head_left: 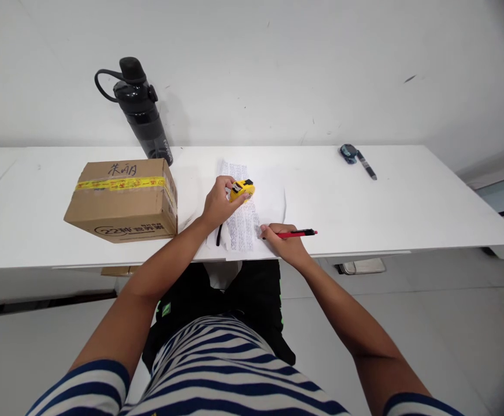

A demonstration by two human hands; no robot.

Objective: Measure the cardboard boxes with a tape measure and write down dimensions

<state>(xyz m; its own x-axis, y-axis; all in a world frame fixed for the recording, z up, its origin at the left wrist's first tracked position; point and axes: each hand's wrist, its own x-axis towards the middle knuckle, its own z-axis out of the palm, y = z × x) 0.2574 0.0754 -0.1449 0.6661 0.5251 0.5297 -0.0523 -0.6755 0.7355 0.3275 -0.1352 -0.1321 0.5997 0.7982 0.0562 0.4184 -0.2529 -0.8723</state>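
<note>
My left hand (219, 202) is closed around a yellow and black tape measure (242, 189), held over a sheet of paper. Rows of small dark marks cover this patterned paper (241, 231), which lies near the front edge of the table. My right hand (285, 244) grips a red and black pen (295, 233), its rear end pointing right and its tip at the paper's right side. Beneath the patterned sheet and to its right lies plain white paper (273, 202). A thin black strip (219, 235) rests at the paper's lower left, below my left wrist.
A taped cardboard box (117, 208) stands on the white table (408, 214) at left, with a black water bottle (141, 110) behind it. Toward the back right lie a small dark teal object (348, 153) and a grey and black pen-like item (367, 166). The wall borders the table's back.
</note>
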